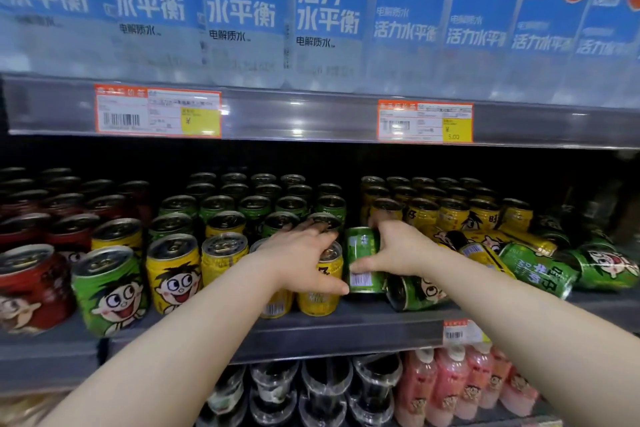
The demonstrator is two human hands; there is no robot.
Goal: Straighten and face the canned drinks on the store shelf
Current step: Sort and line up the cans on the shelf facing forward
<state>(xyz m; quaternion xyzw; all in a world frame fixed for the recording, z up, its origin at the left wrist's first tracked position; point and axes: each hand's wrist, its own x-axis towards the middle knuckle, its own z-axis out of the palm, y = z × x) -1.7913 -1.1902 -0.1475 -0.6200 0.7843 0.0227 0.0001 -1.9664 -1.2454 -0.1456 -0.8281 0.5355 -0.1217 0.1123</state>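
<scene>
On the middle shelf (346,326) stand rows of small cartoon-face cans in red, green and yellow. My left hand (304,260) grips the top of an upright yellow can (320,291) at the front. My right hand (394,250) holds an upright green can (363,260) right beside it, with its barcode side facing me. Just right of that, a green can (415,291) lies on its side. Further right, several yellow cans (481,250) and green cans (540,270) also lie toppled.
Above hangs a shelf edge with price tags (157,113), and large blue-labelled water bottles (242,10) stand on top of it. Below are clear cups (325,388) and pink bottles (450,388). Red cans (31,284) fill the left end.
</scene>
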